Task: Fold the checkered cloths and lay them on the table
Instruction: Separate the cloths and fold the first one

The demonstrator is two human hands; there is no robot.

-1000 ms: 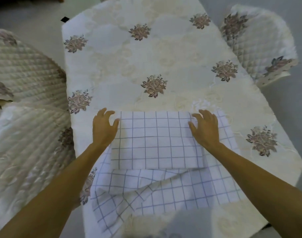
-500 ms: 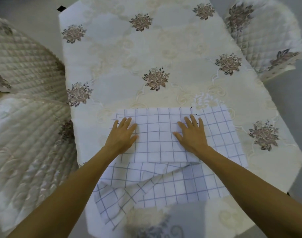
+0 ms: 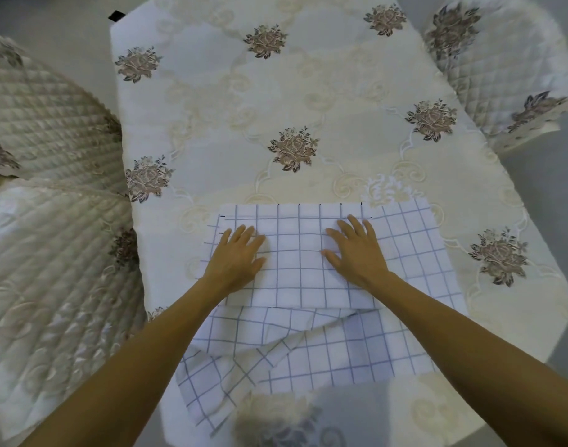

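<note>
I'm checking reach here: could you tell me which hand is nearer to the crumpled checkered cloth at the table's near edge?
Left. The left hand lies almost directly above the crumpled checkered cloth; the right hand lies farther right, both flat on the folded cloth.

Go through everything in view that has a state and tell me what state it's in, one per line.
Top checkered cloth: folded into a flat rectangle, lying on the cloth beneath.
Lower checkered cloth: unfolded, rumpled near the table's front edge.
Left hand: open, palm flat on the folded cloth.
Right hand: open, palm flat on the folded cloth.
Floral tablecloth: spread flat over the table.
</note>
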